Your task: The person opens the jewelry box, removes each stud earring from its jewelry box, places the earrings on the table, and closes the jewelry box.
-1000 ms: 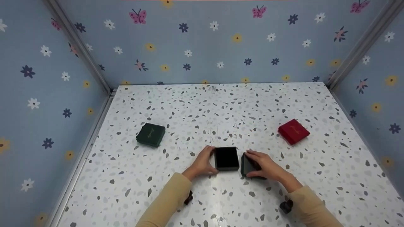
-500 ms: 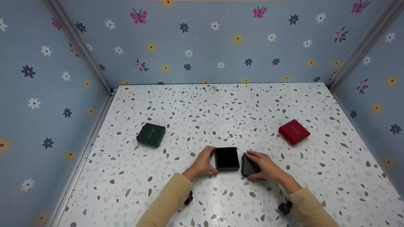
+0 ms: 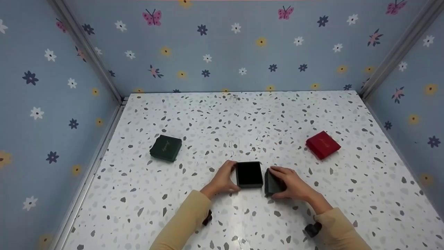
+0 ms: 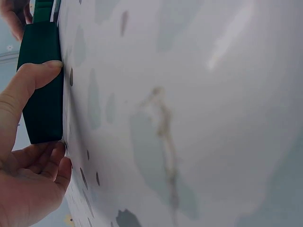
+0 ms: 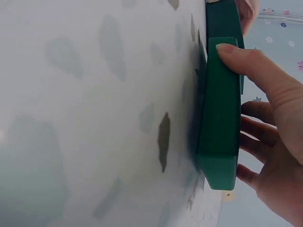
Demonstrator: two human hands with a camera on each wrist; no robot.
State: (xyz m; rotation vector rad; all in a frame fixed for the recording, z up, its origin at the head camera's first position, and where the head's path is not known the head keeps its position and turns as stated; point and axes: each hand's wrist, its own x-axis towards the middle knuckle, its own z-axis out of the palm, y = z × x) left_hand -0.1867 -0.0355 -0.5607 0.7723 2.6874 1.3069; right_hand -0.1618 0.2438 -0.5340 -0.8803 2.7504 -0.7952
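Note:
Near the front middle of the table, a dark green box base (image 3: 249, 174) with a black inside lies flat. My left hand (image 3: 222, 178) grips it by its left side, thumb on the near edge and fingers at the far edge. The left wrist view shows the thumb against the green side wall of the base (image 4: 45, 104). Just right of it, my right hand (image 3: 295, 184) holds a separate dark green piece, apparently the box lid (image 3: 272, 184), partly hidden by the hand. In the right wrist view the thumb presses the lid's green side (image 5: 220, 109).
A closed green jewelry box (image 3: 166, 148) sits at the left and a closed red jewelry box (image 3: 323, 145) at the right. Faint thin small items, too small to identify, lie behind the base. Patterned walls border the speckled table (image 3: 208, 118).
Both hands stay almost in place. My right thumb has shifted slightly on the lid, whose near right edge showed past the hand a second ago and is now hidden.

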